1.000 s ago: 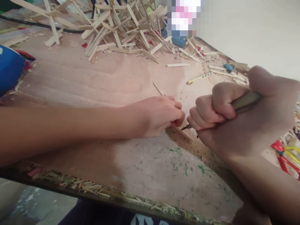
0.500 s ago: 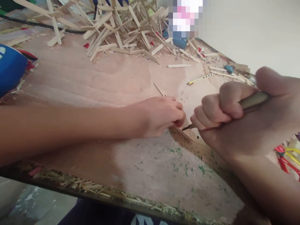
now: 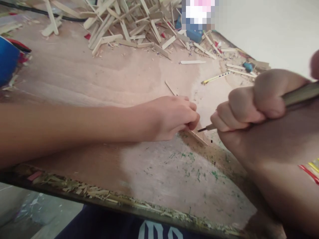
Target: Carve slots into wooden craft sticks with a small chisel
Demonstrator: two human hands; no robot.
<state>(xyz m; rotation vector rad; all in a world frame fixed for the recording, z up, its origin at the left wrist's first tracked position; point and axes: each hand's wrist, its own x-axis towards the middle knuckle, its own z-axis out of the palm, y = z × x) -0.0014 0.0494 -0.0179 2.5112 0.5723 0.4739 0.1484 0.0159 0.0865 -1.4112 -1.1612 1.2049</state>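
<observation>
My left hand (image 3: 174, 118) is closed over the middle of a thin wooden stick (image 3: 200, 138), pressing it to the wooden tabletop (image 3: 99, 73). The stick lies aslant, with one end showing beyond my fingers and the other on the near side. My right hand (image 3: 249, 106) is wrapped round the handle of a narrow-tipped tool (image 3: 301, 94). Its dark metal tip points left, close to the stick beside my left fingertips. Whether tip and stick touch is hard to tell.
Many loose craft sticks (image 3: 124, 26) are heaped at the back. A yellow pencil-like stick (image 3: 215, 78) lies beyond my right hand, a blue object (image 3: 8, 61) at the far left. Wood shavings (image 3: 82, 189) line the front edge; red and yellow handles (image 3: 309, 173) show at right.
My right hand has moved right and nearer the camera, drawing the tool tip back from the stick. My left hand still holds the stick. The whole view has shifted slightly.
</observation>
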